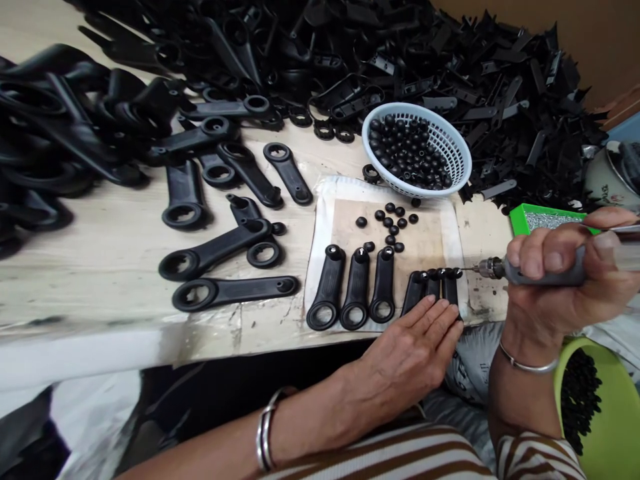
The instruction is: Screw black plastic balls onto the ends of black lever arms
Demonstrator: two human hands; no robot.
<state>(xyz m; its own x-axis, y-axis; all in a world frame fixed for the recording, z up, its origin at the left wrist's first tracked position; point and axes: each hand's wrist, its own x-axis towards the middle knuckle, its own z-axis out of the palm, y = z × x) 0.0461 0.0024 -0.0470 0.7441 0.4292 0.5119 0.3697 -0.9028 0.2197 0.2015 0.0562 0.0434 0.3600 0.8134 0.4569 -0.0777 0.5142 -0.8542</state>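
Observation:
My left hand (410,353) lies flat, fingers pressing down on the lower ends of three black plastic handles (433,287) at the right of a white mat (320,220). Gripped in my right hand (565,273) is a grey power screwdriver (530,270), its bit pointing left at the tops of those handles. Three more black handles (356,290) with caps on top lie side by side left of them. Loose black round caps (393,223) are scattered on the mat above.
A pale blue basket (457,150) of black caps stands behind the mat. Large heaps of black plastic parts (350,47) cover the back and left of the wooden table (100,253). A green tray of screws (523,217) and a green bin (610,427) are at right.

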